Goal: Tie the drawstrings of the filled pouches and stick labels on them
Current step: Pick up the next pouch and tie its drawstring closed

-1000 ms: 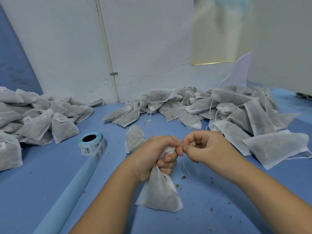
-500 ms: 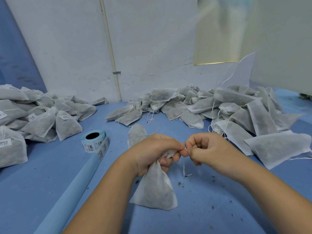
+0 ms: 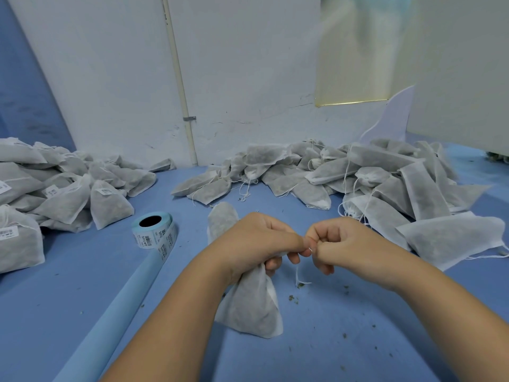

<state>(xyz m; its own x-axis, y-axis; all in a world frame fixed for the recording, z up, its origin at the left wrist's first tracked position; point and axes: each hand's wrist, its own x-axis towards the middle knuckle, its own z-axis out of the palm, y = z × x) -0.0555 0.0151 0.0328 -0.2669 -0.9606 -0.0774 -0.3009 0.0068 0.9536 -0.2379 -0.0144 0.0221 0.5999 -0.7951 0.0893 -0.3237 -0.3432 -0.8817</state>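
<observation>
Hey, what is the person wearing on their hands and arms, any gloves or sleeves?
The left hand and right hand are bare: no gloves or rings visible. Both forearms are uncovered to the frame edge, with no sleeves, watch or bracelet in view.

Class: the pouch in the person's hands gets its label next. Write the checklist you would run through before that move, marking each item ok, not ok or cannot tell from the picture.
1. Left hand has a firm grip on the neck of the pouch: ok.
2. Right hand pinches the drawstring: ok.
3. Knot finished and tight: cannot tell, the fingers hide it.
4. Label roll close by on the table, left of the hands: ok.
5. Label on this pouch: not ok, none shows on the side in view.
6. Labelled pile at the left ready to receive it: ok.
</observation>
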